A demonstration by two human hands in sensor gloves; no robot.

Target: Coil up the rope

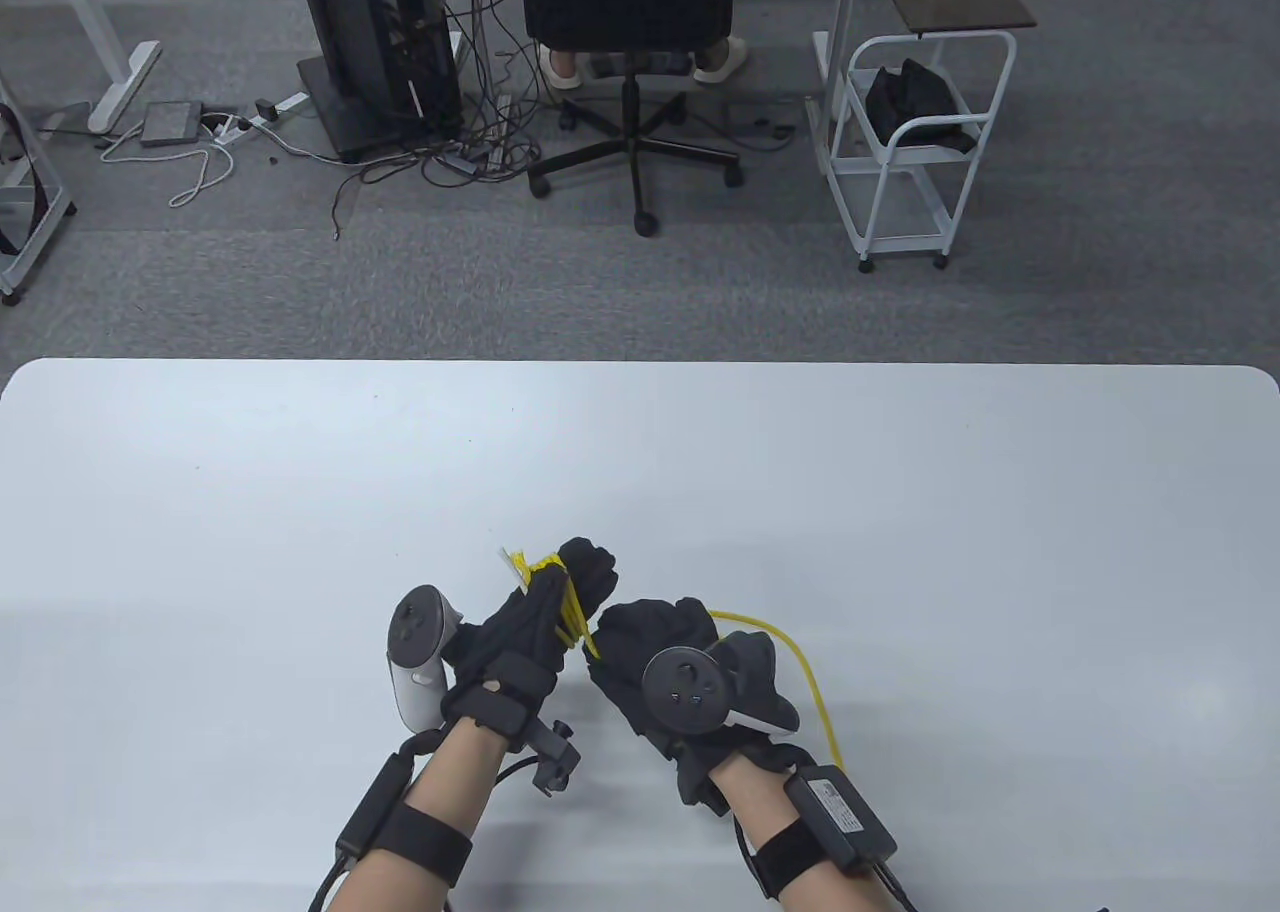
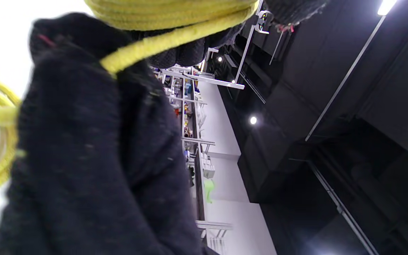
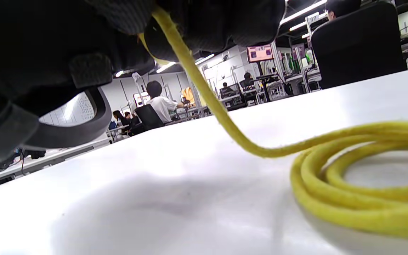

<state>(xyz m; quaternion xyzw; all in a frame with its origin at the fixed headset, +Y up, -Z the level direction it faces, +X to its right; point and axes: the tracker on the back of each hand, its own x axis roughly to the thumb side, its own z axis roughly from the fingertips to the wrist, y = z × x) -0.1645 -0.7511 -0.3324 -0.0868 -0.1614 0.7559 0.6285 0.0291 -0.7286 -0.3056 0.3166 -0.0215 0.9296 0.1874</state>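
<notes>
Both hands [image 1: 600, 632] gripping rope [image 1: 555, 592], between them

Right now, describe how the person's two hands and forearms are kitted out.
Both the left hand and the right hand wear black fabric gloves. The left carries a white tracker, the right a dark grey one. Bare forearms have black straps, small black boxes and thin black cables.

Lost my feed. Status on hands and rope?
Left hand holds yellow rope loops. Right hand grips the strand; slack lies looped on the table. Nothing in the way.
</notes>
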